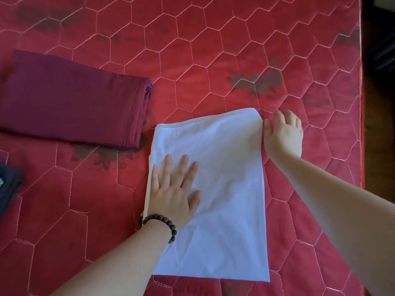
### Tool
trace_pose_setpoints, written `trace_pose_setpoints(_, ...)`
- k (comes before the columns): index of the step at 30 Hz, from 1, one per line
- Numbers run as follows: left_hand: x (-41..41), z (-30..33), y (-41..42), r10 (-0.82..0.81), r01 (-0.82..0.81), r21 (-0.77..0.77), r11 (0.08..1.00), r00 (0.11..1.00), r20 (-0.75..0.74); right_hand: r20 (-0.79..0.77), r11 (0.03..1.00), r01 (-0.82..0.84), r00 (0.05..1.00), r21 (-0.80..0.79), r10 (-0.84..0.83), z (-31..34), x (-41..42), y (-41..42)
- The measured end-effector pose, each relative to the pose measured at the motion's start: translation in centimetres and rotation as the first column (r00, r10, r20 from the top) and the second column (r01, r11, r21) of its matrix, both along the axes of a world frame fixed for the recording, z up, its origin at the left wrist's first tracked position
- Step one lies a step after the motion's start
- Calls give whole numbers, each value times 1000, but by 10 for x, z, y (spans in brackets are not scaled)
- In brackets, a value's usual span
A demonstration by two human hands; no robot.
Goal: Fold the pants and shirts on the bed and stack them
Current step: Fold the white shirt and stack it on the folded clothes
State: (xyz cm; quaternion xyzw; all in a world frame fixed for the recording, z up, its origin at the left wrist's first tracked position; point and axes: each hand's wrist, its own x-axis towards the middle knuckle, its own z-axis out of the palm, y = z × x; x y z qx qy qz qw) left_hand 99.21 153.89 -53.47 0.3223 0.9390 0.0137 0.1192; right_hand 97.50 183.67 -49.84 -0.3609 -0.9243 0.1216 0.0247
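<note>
White cloth, a folded shirt point(224, 189), lies flat on the red bed point(213, 60) just in front of us. Our left hand point(173, 189), with a bead bracelet point(160, 225) at the wrist, presses flat on the shirt's left part, fingers straight and spread. Our right hand point(284, 133) touches the shirt's far right corner, fingers loosely bent; whether they pinch the cloth we cannot tell. Left of the shirt and farther off lies a folded maroon garment point(70, 99). A dark folded piece point(8, 189) shows at the left edge.

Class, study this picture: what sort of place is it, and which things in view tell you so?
Probably a bedroom: a red quilted mattress serves as the work surface, with a white garment spread on it and a folded maroon garment beside it.
</note>
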Motion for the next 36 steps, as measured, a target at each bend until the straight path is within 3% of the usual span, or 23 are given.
trace_pose_setpoints(2,0,0,0,-2,2,6,1000,1000,1,-108,979,80,989,-190,-102,7,-8,-5)
trace_pose_setpoints(4,0,0,0,-5,5,8,1000,1000,0,-95,869,130,976,-478,-198,15,-19,-7)
trace_pose_setpoints(7,-1,0,0,-7,7,13,1000,1000,-3,-98,686,130,954,-716,-283,24,-32,-4)
trace_pose_setpoints(10,-1,1,0,-5,5,10,1000,1000,-3,-85,547,127,935,-828,-345,29,-42,-2)
trace_pose_setpoints(12,-2,2,0,-8,8,10,1000,1000,0,32,448,187,943,-874,-331,34,-51,-1)
trace_pose_setpoints(16,-1,3,0,-4,4,0,1000,1000,5,181,429,182,982,-885,-43,47,-59,6)
trace_pose_setpoints(18,-2,3,1,-3,3,3,1000,1000,6,123,413,112,992,-904,-1,51,-60,9)
trace_pose_setpoints(24,-1,4,1,-7,7,5,1000,1000,11,-114,218,-85,986,-972,-123,56,-61,19)
trace_pose_setpoints(27,-2,5,0,-5,5,7,1000,1000,18,-190,246,-136,959,-960,-211,58,-62,21)
trace_pose_setpoints(31,-2,7,0,-6,5,5,1000,1000,20,-219,449,-56,921,-892,-321,51,-65,22)
trace_pose_setpoints(36,-2,8,1,-5,5,-1,1000,1000,19,17,574,120,983,-810,-182,37,-62,21)
